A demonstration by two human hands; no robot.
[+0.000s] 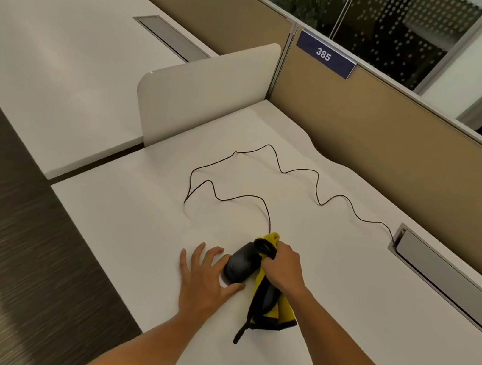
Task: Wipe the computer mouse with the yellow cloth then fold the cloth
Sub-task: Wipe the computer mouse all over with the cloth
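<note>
On the white desk [120,227], the left hand [206,277] lies flat, fingers spread, steadying the dark rounded plastic computer mouse [240,265] at its three o'clock; the right hand [282,266], at the mouse's three o'clock, is fisted around the yellow black-edged cloth [269,307].

Matt white laminate on the table [289,330], smooth and faintly sheened under the light. Dark plastic on the computer mouse [239,266], smooth with a soft satin shine. Thin black rubbery coating on the cable [317,175]. Soft, nappy fabric in the yellow cloth [270,304], with a darker stitched black edging. Brushed grey metal on the cable hatch [451,273]. Woven beige fabric on the partition [395,149], matt. Glossy glass [391,23] above, dotted with a frosted pattern.
</note>
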